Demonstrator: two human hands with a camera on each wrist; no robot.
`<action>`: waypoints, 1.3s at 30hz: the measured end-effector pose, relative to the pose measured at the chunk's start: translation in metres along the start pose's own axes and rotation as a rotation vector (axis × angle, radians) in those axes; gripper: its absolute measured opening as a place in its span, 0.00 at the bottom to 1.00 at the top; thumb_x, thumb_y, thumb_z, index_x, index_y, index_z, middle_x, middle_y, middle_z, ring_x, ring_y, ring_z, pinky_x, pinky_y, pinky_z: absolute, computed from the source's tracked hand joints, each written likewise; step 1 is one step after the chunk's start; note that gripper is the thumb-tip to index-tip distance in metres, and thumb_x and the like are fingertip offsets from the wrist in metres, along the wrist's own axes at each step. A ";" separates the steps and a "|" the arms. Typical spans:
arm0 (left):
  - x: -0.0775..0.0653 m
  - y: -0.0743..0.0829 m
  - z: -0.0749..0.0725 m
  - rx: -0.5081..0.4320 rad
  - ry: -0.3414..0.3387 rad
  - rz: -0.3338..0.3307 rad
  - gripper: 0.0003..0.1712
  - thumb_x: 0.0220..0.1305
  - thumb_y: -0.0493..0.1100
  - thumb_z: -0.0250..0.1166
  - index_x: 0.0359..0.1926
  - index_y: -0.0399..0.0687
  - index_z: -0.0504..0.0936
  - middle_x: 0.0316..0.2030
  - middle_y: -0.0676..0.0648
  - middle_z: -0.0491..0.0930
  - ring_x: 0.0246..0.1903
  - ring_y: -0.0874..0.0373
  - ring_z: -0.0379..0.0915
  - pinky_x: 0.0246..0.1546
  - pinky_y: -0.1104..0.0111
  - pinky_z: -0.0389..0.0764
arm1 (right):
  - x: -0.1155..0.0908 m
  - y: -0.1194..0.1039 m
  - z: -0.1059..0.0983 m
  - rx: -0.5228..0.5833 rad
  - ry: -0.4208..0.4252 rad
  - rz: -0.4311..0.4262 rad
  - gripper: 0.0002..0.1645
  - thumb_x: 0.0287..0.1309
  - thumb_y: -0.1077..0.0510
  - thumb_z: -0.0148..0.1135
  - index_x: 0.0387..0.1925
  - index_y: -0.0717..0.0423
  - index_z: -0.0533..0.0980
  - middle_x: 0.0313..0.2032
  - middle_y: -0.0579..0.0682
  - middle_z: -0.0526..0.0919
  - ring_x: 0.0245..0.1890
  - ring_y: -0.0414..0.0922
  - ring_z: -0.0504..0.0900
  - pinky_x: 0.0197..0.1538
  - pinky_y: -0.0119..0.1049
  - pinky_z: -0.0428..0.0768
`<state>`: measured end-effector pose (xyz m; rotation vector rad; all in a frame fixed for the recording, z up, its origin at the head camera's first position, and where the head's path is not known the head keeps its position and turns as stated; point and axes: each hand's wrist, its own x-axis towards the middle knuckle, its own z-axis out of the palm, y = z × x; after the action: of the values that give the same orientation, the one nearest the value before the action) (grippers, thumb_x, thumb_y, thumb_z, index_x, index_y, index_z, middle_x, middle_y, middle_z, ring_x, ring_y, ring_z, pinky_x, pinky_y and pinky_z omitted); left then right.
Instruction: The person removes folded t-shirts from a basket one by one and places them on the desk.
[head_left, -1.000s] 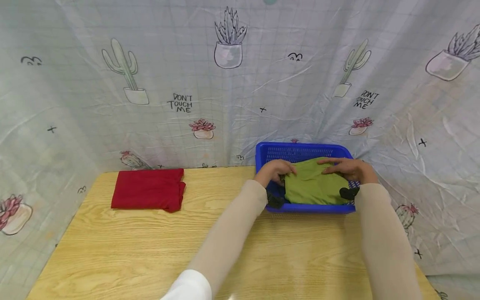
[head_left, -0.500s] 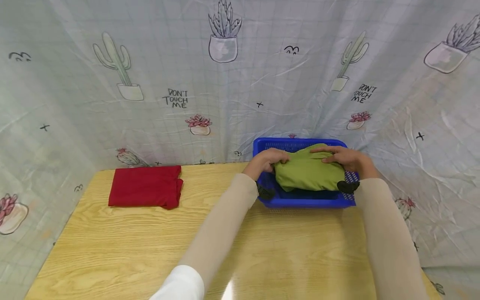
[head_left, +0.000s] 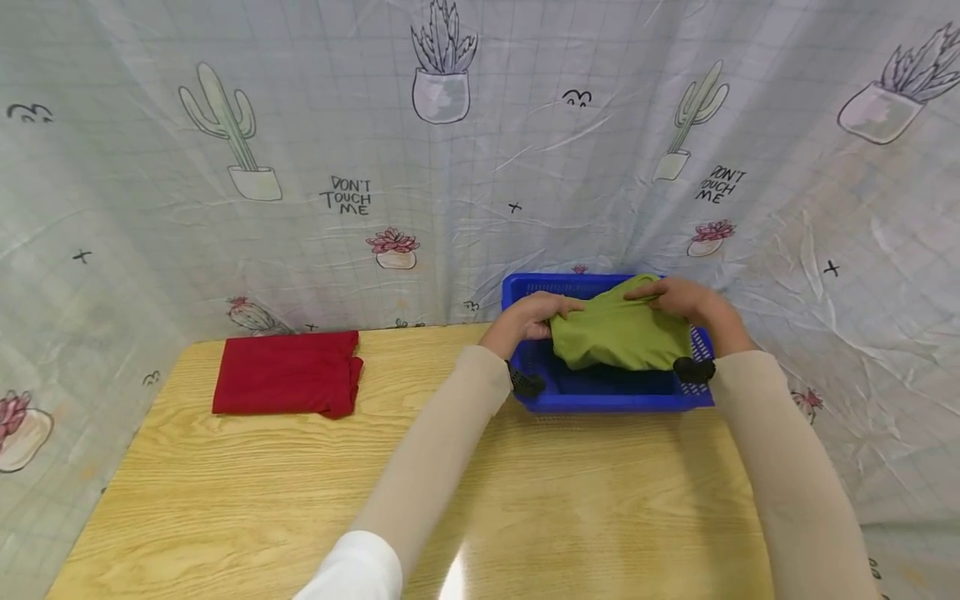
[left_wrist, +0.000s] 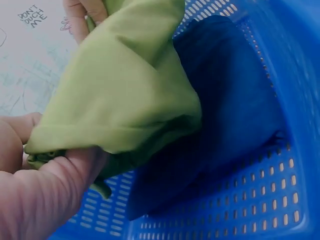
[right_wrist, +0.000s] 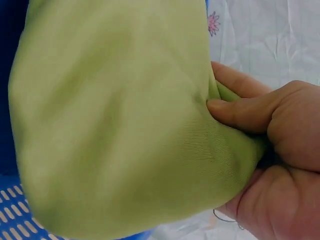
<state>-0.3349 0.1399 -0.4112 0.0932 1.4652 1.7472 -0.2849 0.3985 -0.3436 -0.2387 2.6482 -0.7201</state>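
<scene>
A folded green cloth [head_left: 622,333] is held above a blue plastic basket [head_left: 600,403] on the right of the table. My left hand [head_left: 534,318] grips its left edge, and the left wrist view shows the thumb tucked under a fold. At the other end my right hand [head_left: 678,300] pinches the fabric between thumb and fingers, as the right wrist view shows. Beneath the green cloth, a dark blue cloth [left_wrist: 230,95] lies in the basket in the left wrist view. Most of it is hidden in the head view.
A folded red cloth [head_left: 285,373] lies on the wooden table [head_left: 300,483] at the left. Behind the table hangs a pale curtain [head_left: 300,250] printed with cacti. The basket stands close to the curtain.
Both hands have raised the green cloth from inside the basket and moved it toward the back. More of the basket's front interior shows. The red cloth stays in place.
</scene>
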 end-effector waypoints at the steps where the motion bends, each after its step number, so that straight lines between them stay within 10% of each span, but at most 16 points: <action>1: -0.001 0.000 0.000 0.019 0.003 -0.010 0.31 0.71 0.25 0.46 0.71 0.44 0.73 0.68 0.42 0.71 0.32 0.58 0.78 0.28 0.69 0.78 | 0.000 -0.001 0.000 0.021 -0.011 -0.007 0.28 0.72 0.71 0.42 0.70 0.63 0.69 0.72 0.76 0.57 0.74 0.71 0.50 0.70 0.61 0.57; 10: -0.002 -0.007 0.001 0.204 0.093 -0.122 0.26 0.74 0.32 0.53 0.69 0.51 0.77 0.80 0.47 0.51 0.76 0.42 0.50 0.55 0.31 0.71 | 0.010 0.022 0.025 0.434 -0.217 0.103 0.32 0.78 0.64 0.46 0.78 0.64 0.55 0.77 0.69 0.42 0.70 0.64 0.60 0.58 0.46 0.76; 19: -0.008 0.000 -0.002 0.252 -0.015 -0.175 0.30 0.76 0.30 0.54 0.75 0.51 0.69 0.81 0.48 0.45 0.75 0.44 0.54 0.65 0.42 0.68 | 0.017 0.025 0.013 0.466 -0.188 0.099 0.35 0.72 0.68 0.54 0.77 0.61 0.58 0.74 0.65 0.56 0.39 0.45 0.77 0.38 0.37 0.81; 25: -0.015 0.003 -0.012 0.111 -0.067 -0.134 0.37 0.73 0.24 0.46 0.76 0.55 0.67 0.76 0.40 0.54 0.60 0.42 0.69 0.63 0.36 0.67 | 0.004 -0.003 -0.017 0.416 -0.098 0.011 0.34 0.76 0.59 0.54 0.78 0.53 0.59 0.52 0.55 0.84 0.07 0.35 0.54 0.12 0.30 0.62; 28: -0.018 0.003 -0.014 -0.017 -0.124 -0.138 0.43 0.68 0.22 0.41 0.77 0.59 0.64 0.76 0.41 0.53 0.66 0.36 0.62 0.60 0.29 0.62 | -0.005 -0.022 -0.028 0.462 -0.073 -0.071 0.34 0.76 0.58 0.54 0.79 0.53 0.58 0.65 0.62 0.72 0.06 0.34 0.56 0.11 0.29 0.62; 36: -0.022 0.001 -0.006 -0.358 -0.296 0.017 0.45 0.67 0.25 0.40 0.79 0.66 0.55 0.76 0.44 0.49 0.74 0.34 0.49 0.61 0.23 0.51 | -0.015 -0.051 -0.045 0.592 -0.004 -0.171 0.33 0.77 0.59 0.53 0.78 0.44 0.60 0.57 0.49 0.79 0.05 0.35 0.58 0.10 0.30 0.64; 39: -0.021 0.000 0.001 -0.410 -0.316 0.114 0.35 0.78 0.34 0.44 0.78 0.69 0.56 0.75 0.47 0.53 0.73 0.40 0.52 0.64 0.27 0.52 | -0.017 -0.055 -0.046 0.766 -0.023 -0.247 0.33 0.77 0.64 0.49 0.79 0.45 0.60 0.67 0.53 0.68 0.19 0.34 0.78 0.19 0.29 0.76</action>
<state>-0.3204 0.1277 -0.4017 0.2281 0.8734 1.9869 -0.2845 0.3767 -0.2738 -0.3457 2.1379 -1.7156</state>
